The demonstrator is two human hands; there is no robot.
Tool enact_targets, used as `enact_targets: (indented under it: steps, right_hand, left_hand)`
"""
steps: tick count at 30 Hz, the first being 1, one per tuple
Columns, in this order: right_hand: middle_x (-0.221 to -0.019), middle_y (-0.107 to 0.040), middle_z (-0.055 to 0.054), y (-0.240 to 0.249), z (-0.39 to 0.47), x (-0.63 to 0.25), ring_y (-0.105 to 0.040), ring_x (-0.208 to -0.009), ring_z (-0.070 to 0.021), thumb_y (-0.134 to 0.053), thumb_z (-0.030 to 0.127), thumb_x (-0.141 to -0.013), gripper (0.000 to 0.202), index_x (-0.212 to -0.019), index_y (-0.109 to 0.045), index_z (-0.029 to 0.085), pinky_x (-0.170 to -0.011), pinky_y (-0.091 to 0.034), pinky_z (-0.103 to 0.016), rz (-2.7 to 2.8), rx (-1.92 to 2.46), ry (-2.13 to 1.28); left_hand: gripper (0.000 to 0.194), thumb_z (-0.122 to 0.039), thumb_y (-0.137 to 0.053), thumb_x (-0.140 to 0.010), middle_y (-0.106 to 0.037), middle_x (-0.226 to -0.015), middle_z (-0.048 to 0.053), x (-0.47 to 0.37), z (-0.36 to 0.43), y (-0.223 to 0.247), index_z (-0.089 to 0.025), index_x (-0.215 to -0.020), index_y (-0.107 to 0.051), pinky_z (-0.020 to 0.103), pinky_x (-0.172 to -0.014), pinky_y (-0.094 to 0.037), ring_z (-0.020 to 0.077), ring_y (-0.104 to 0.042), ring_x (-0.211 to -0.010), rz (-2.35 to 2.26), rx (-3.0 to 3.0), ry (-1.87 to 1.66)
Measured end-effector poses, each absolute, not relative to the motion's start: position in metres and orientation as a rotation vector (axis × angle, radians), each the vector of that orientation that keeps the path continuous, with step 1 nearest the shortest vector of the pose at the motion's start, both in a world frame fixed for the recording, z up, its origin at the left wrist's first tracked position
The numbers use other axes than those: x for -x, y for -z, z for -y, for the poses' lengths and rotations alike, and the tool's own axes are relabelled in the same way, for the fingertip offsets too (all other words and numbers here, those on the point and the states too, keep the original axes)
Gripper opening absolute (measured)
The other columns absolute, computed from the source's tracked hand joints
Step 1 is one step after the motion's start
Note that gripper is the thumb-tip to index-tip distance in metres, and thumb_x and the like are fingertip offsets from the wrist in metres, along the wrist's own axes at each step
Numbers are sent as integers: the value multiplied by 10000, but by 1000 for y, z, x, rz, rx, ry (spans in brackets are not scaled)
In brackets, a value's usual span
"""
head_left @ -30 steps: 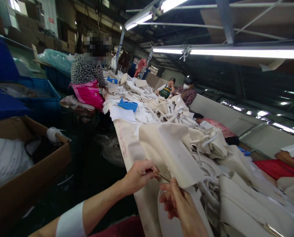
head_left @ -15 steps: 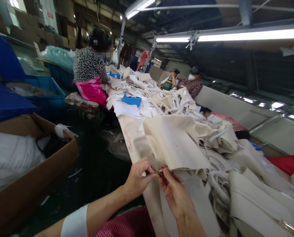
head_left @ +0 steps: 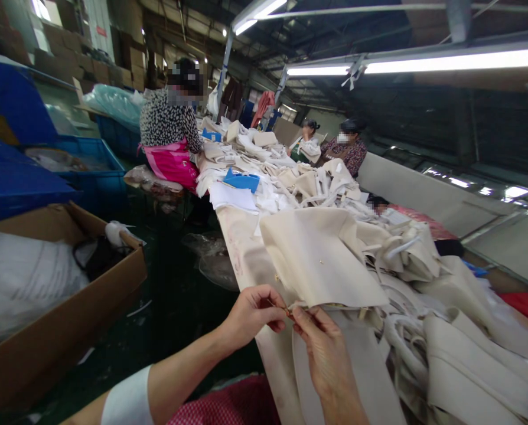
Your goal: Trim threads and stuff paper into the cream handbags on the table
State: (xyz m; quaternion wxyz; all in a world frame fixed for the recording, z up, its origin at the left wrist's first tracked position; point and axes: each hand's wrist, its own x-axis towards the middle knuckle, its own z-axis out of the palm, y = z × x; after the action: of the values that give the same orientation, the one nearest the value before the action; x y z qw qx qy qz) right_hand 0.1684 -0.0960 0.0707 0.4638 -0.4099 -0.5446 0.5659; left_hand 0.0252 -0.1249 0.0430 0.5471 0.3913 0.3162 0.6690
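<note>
A cream bag [head_left: 308,254] with small brass-coloured studs lies on the work table in front of me. At its near left corner my left hand [head_left: 255,313] is closed, thumb and index finger pinched round a tiny brass-coloured piece too small to make out. Right beside it, almost touching, my right hand [head_left: 328,348] pinches a narrow pale bit at the bag's near edge; the curled fingers partly hide it. Under my right wrist lies a smooth cream panel [head_left: 357,360].
More cream bags [head_left: 476,360] and handles crowd the table's right side. White sheets [head_left: 232,198] and a blue holder [head_left: 241,180] lie farther up. On the left stand an open cardboard box [head_left: 113,283] and blue bins [head_left: 91,156]. Co-workers [head_left: 170,124] sit along the table.
The view has shifted slightly, so the scene sits a little farther right. My left fingers have drawn up a bit from the bag's corner; my right hand keeps its pinch there.
</note>
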Motion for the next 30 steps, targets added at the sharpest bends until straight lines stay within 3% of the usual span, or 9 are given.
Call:
enact_targets:
  steps: [5, 10, 16, 20, 24, 27, 30]
  right_hand:
    - [-774, -679, -18, -64, 91, -173, -555, -765, -182, -849, 463, -645, 320, -724, -721, 181, -667, -421, -305, 1411, 1018, -1336]
    - [-738, -674, -15, -61, 90, -171, -544, -750, -181, -844, 477, -636, 330, -690, -709, 181, -668, -416, -304, 1392, 1043, -1330]
    - [-670, -653, 1, -58, 94, -160, -559, -704, -172, -859, 421, -593, 290, -658, -699, 188, -675, -447, -294, 1244, 1027, -1339]
    - [-629, -649, -2, -54, 96, -153, -563, -651, -165, -869, 410, -569, 308, -594, -652, 193, -629, -443, -289, 1188, 1036, -1314]
    - [-639, -665, -10, -54, 92, -150, -577, -654, -161, -889, 428, -547, 335, -600, -658, 191, -614, -443, -279, 1125, 1003, -1324]
    - [-635, -665, -12, -59, 91, -151, -560, -633, -148, -893, 427, -536, 339, -622, -675, 182, -596, -426, -274, 1108, 998, -1339]
    - [-608, -651, -6, -61, 93, -150, -548, -610, -143, -894, 409, -522, 342, -579, -644, 183, -594, -420, -280, 1101, 996, -1341]
  left_hand:
    - [217, -293, -747, -661, -620, -543, 1, -23, 122, -43, -141, -687, -594, 230, -523, -492, 112, -576, -503, -851, -984, -1548]
    - [50, -171, -600, -750, -576, -687, -4, -20, 122, -48, -164, -712, -568, 244, -586, -484, 123, -552, -626, -1102, -1301, -1501]
    - [230, -151, -405, -956, -563, -799, 37, -31, 132, -32, -189, -774, -542, 286, -674, -437, 166, -512, -733, -1722, -2083, -1625]
    - [309, -154, -319, -1001, -575, -777, 41, -34, 141, -12, -191, -824, -569, 282, -678, -428, 168, -515, -712, -1816, -2375, -1535]
    - [234, -106, -387, -953, -615, -809, 43, -24, 146, 5, -184, -841, -576, 272, -667, -428, 169, -542, -713, -1760, -2457, -1267]
    - [181, -166, -523, -916, -611, -733, 26, -12, 148, 11, -187, -740, -556, 269, -615, -406, 168, -551, -665, -1728, -2393, -1056]
    - [110, -144, -573, -874, -618, -767, 16, -3, 153, 3, -189, -773, -562, 250, -622, -410, 157, -570, -692, -1682, -2155, -1226]
